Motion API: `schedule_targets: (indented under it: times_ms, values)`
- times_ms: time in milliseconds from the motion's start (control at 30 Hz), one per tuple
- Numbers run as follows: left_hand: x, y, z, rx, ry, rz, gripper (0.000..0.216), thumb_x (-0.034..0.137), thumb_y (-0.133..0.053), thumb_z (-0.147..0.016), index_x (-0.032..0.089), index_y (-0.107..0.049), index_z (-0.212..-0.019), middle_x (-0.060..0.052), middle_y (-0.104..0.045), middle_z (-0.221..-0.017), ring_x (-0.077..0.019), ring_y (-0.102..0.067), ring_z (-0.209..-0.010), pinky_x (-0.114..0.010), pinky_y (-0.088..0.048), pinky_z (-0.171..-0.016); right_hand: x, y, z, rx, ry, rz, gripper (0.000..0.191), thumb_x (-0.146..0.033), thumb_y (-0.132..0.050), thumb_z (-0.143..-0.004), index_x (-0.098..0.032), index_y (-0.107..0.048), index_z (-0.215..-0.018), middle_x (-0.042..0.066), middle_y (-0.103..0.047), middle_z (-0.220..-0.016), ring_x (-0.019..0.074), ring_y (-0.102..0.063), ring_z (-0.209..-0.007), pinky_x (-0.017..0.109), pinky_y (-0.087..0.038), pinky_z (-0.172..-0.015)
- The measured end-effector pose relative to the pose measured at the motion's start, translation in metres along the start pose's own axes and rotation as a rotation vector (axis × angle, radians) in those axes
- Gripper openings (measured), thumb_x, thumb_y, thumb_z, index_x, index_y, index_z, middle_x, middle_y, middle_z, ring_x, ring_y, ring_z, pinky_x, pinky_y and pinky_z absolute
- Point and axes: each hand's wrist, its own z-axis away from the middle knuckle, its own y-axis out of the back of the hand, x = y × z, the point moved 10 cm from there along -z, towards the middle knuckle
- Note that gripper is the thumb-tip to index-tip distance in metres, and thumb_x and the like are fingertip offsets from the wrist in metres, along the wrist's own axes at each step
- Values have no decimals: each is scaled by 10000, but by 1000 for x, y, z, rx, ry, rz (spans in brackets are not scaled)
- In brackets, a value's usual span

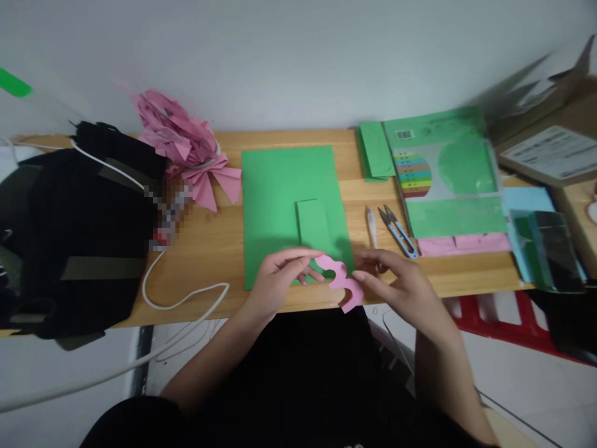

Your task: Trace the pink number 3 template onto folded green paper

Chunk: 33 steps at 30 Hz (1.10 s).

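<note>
A wavy, S-like pink paper cutout (353,292) is held up above the front edge of the table. My left hand (282,274) pinches its upper left end between thumb and fingertips. On the other side, my right hand (401,283) has its thumb tip at the cutout's right edge, with thumb and forefinger apart. Behind and beneath the hands lies a flat green sheet (280,180). A smaller folded green paper (312,221) rests on that sheet, its lower end near the cutout.
Right of the sheet are a white pen-like tool (372,225), blue thread snips (397,231), folded green paper (375,149) and a green paper pack (448,180). Pink ribbon bows (186,137) and a black bag (88,230) sit left. A white cable (186,305) crosses the front edge; a cardboard box (550,137) stands right.
</note>
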Motion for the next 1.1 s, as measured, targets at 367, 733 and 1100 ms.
schedule_targets:
  times_ms: [367, 733, 1100]
  values:
    - [12, 12, -18, 11, -96, -178, 223, 254, -581, -838, 187, -765, -945, -81, -748, -975, -171, -706, -733, -253, -493, -578, 8, -28, -10, -195, -153, -277, 270, -463, -757, -722, -195, -733, -710, 11, -686, -611, 109, -573, -507, 224, -459, -455]
    - [55, 12, -35, 36, -738, -1365, 323, 222, -502, -937, 94, -615, -1211, -177, -589, -1329, -312, -561, -1217, -477, -462, -1013, 13, -49, -61, -5, -214, -371, 241, -386, -782, -657, -160, -727, -718, 21, -685, -620, 93, -540, -494, 222, -420, -447]
    - [43, 7, -38, -51, -785, -1347, 410, 338, -561, -931, 122, -569, -1279, -198, -537, -1367, -351, -498, -1267, -527, -412, -1027, 23, -51, -62, 72, -190, -242, 212, -360, -761, -709, -183, -755, -824, 27, -709, -658, 121, -607, -543, 244, -498, -502]
